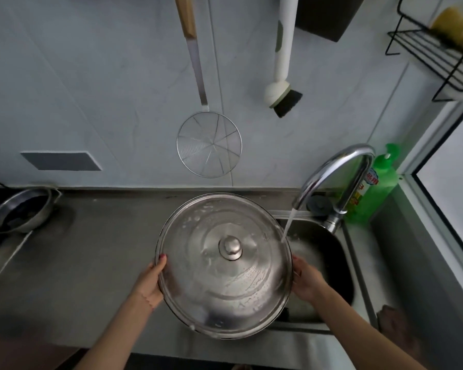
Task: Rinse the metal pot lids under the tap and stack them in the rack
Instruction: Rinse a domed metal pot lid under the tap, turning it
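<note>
Spanning the scene, a grey steel counter (pixel 96 252) is seen below a pale tiled wall, with a sink (pixel 340 252) set in at the right. Over the sink's left edge a large metal pot lid (pixel 251 297) is held knob-up, tilted, probably so running water from the tap (pixel 334 169) strikes its right rim. Its opposite edges are gripped by the left hand (pixel 151 283) and right hand (pixel 306 281).
</note>
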